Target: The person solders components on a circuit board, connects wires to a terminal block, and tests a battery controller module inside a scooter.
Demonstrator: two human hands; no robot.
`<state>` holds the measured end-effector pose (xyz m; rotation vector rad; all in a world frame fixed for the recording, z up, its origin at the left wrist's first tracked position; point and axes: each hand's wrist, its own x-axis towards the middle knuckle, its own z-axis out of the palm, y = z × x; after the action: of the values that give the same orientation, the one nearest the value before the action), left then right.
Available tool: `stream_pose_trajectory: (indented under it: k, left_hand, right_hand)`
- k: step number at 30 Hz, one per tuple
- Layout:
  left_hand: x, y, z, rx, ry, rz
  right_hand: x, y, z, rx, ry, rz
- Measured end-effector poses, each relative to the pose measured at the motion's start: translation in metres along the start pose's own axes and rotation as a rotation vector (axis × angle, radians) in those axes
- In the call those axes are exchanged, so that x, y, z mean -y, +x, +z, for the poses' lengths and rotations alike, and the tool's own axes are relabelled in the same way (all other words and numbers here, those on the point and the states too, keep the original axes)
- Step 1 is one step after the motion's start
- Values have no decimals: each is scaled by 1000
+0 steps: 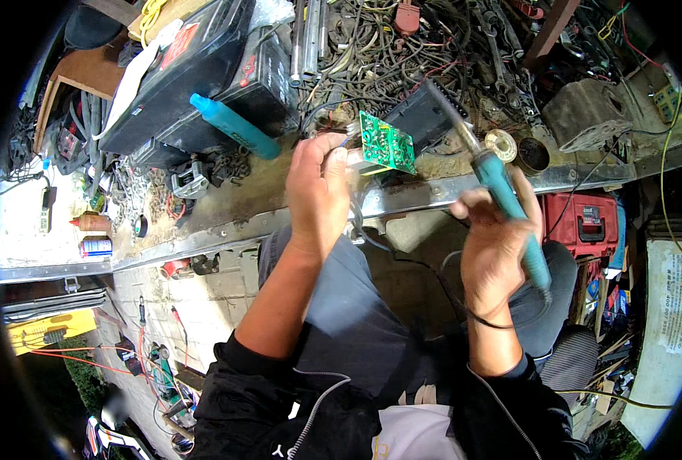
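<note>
- Green circuit board [387, 142] sits in our left hand [319, 184], fingers closed on its left edge, held up just over the workbench edge [226, 234], copper/solder side facing us.
- We judge the board light, stiff and thin. It won't flex much, but the traces and joints are fragile, so the bare edge is the right place to pinch it, away from the components.
- Some wires seem to run off the board near our fingers; we can't tell how many or where they go. Probably a snag point if the board is swung.
- Right hand [496, 249] is wrapped shut around the teal handle of a soldering iron [502, 188], in a fist-type grip mid-handle, tip pointing up and left toward the board but still apart from it.
- Iron: light, rigid, with a grippy plastic handle. We judge the metal shaft too hot to touch, so we hold the handle only. Its black cord [471, 310] loops below our wrist and could drag.
- Solder spool [500, 144] and a small round tin [533, 156] sit on the bench just behind the iron, near the right hand.
- Teal tube-shaped tool [234, 126] lies against a black battery case [195, 73], left of the board, well apart from both hands.
- Tangle of cables and metal scrap [402, 46] covers the back of the bench; red case [582, 222] sits below its edge on the right.
</note>
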<state>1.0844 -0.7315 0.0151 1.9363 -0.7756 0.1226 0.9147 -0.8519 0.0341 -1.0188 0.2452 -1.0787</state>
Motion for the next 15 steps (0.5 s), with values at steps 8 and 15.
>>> stream_pose_trajectory:
  k: [8, 15]
  left_hand:
    - [-6, 1, 5, -14, -190, -66]
    - [-16, 2, 0, -4, -578, -340]
  right_hand:
    - [-46, 70, 23, 549, -553, -132]
    - [-50, 85, 20, 736, -567, -44]
